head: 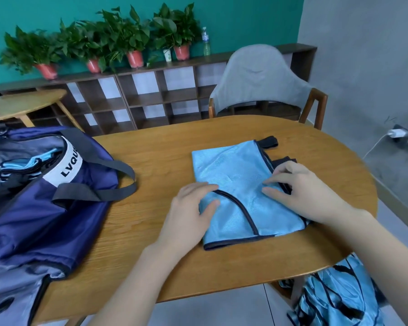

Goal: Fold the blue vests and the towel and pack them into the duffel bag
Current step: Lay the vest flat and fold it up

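Note:
A light blue vest [233, 175] with dark trim lies partly folded on the wooden table [151, 231]. My left hand [189, 208] grips its left edge, thumb on top of the fabric. My right hand [302, 191] presses on the vest's right side, fingers spread near the dark trim. The navy duffel bag [45, 212] lies open at the left, with folded blue vests [31, 164] inside. A heap of unfolded blue vests [339, 295] sits below the table's near right edge. No towel is in view.
A grey-backed wooden chair [262, 83] stands behind the table. Along the green wall, a low shelf [151, 95] carries potted plants [92, 43] and a bottle [206, 42]. A second small table [21, 104] is at the far left.

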`<state>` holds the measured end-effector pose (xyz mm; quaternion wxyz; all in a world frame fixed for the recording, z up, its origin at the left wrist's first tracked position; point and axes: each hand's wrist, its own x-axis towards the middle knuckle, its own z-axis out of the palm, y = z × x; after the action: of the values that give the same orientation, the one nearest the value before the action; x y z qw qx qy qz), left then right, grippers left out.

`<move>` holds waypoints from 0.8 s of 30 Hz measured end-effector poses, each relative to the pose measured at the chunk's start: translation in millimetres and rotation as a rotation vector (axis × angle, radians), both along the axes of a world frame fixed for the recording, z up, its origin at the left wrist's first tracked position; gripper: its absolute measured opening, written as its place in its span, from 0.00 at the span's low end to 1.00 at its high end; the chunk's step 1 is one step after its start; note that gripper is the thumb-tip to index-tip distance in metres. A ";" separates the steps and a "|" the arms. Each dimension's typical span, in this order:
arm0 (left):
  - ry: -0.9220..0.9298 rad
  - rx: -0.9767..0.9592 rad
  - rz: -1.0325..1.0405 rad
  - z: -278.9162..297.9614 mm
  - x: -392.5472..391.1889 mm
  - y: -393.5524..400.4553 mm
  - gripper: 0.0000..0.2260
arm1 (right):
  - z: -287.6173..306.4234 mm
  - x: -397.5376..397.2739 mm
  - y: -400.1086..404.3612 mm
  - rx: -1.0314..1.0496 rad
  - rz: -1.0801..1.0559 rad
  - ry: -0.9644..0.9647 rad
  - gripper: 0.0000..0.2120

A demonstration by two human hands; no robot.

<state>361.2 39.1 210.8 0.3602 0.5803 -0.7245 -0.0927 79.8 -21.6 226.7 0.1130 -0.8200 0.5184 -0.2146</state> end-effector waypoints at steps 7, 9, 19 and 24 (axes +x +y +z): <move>-0.005 0.091 -0.226 -7.5 -5.1 37.3 0.10 | -7.5 -15.5 45.5 0.000 0.214 -0.158 0.12; -0.030 0.107 -0.265 -9.8 -4.2 48.2 0.11 | -12.3 -22.0 56.9 -0.009 0.240 -0.153 0.14; -0.194 -0.035 -0.231 -25.7 -10.4 109.6 0.28 | -33.5 -39.1 120.7 0.010 0.252 -0.241 0.26; -0.070 -0.327 -0.240 -34.0 -12.4 118.4 0.06 | -41.4 -46.0 133.7 -0.129 0.283 -0.231 0.18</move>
<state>348.8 157.5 176.8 0.4104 0.4267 -0.8059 0.0043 33.8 112.1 185.3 0.1481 -0.8602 0.3666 -0.3222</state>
